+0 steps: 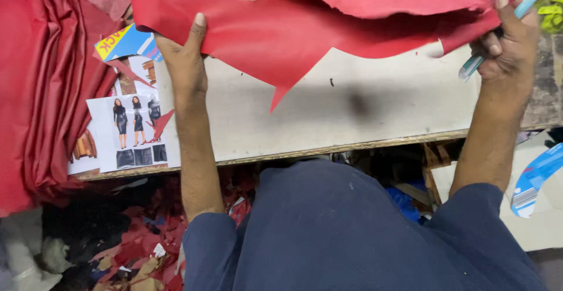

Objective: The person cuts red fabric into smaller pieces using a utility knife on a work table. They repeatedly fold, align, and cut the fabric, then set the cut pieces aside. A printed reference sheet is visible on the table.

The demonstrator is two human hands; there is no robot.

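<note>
— What can't you make out from up here?

— The top edge of the red leather strip [305,30] runs out of view, and my right hand [507,42] is cut off at the fingertips by the frame. The pale blue pen-like tool [472,67] is mostly buried in that fist, so I can't tell what kind it is. Under the table [375,109] everything is dark except red scraps [138,238] on the floor.

— And the strip, how does it lie?

— Long axis left to right, stretched over the table between my hands, which are well apart. My left hand [185,56] pinches its left end, thumb on top; my right is closed on the right end and the tool together. One torn point hangs toward me. Folded red hides [41,86] are stacked at my left, beside fashion printouts [132,133]
</note>
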